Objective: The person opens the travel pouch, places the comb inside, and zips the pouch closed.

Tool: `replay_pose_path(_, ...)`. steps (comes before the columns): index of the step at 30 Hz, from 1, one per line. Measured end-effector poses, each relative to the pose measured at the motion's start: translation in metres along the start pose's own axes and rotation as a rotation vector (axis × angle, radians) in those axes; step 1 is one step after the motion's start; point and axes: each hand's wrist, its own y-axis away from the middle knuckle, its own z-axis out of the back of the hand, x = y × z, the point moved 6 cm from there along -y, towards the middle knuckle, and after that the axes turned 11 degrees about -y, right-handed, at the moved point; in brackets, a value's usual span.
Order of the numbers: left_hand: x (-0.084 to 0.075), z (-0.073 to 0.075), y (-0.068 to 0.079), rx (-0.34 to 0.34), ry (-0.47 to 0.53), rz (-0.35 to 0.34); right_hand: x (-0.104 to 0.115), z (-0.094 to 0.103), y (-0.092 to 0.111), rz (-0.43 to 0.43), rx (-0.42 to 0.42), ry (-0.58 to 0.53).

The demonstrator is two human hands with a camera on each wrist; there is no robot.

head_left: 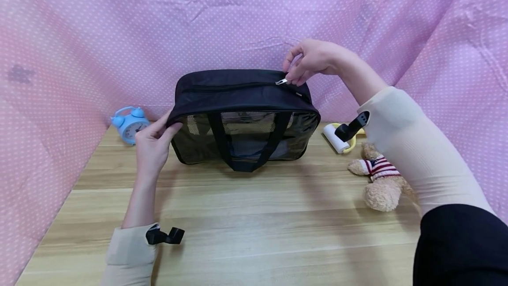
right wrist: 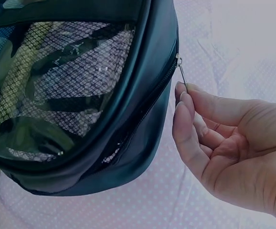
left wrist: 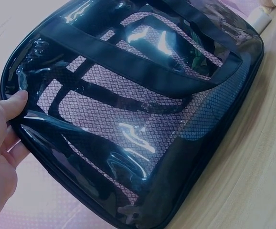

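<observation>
A black bag (head_left: 246, 96) with a see-through front and a dangling strap handle (head_left: 242, 165) stands upright on the table. My left hand (head_left: 154, 144) pinches its upper left corner, thumb on the front, as the left wrist view also shows. At the right end of the top, my right hand (head_left: 313, 61) pinches the metal zipper pull (head_left: 281, 81) between thumb and fingers. In the right wrist view the zipper pull (right wrist: 183, 74) sticks out from the track, and a gap in the zipper shows below it. Dim, blurred contents lie behind the clear panel.
A blue alarm clock (head_left: 132, 126) stands to the bag's left. On its right lie a white lint roller (head_left: 335, 139) with a yellow handle and a teddy bear (head_left: 382, 189) in a striped shirt, partly behind the right arm. Pink dotted cloth (head_left: 238, 21) hangs behind the wooden table (head_left: 246, 233).
</observation>
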Motion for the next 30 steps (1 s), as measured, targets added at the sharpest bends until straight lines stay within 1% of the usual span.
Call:
replay_pose_path(3,0.0,0.0,0.0,0.001,0.016,0.003,-0.004,0.004,0.001,-0.003,-0.001,0.004)
replay_pose_path(8,0.0,0.001,-0.001,-0.004,0.011,-0.005,-0.011,0.01,0.003,-0.001,-0.005,0.005)
replay_pose_path(18,0.001,0.0,0.0,-0.004,0.013,-0.015,-0.036,0.024,0.005,0.001,-0.024,-0.074)
replay_pose_path(25,0.001,0.0,0.0,-0.002,0.011,-0.013,-0.056,0.032,0.007,0.007,-0.022,-0.166)
replay_pose_path(30,0.001,0.0,0.0,-0.006,0.001,-0.018,-0.075,0.039,0.01,-0.003,-0.06,-0.191)
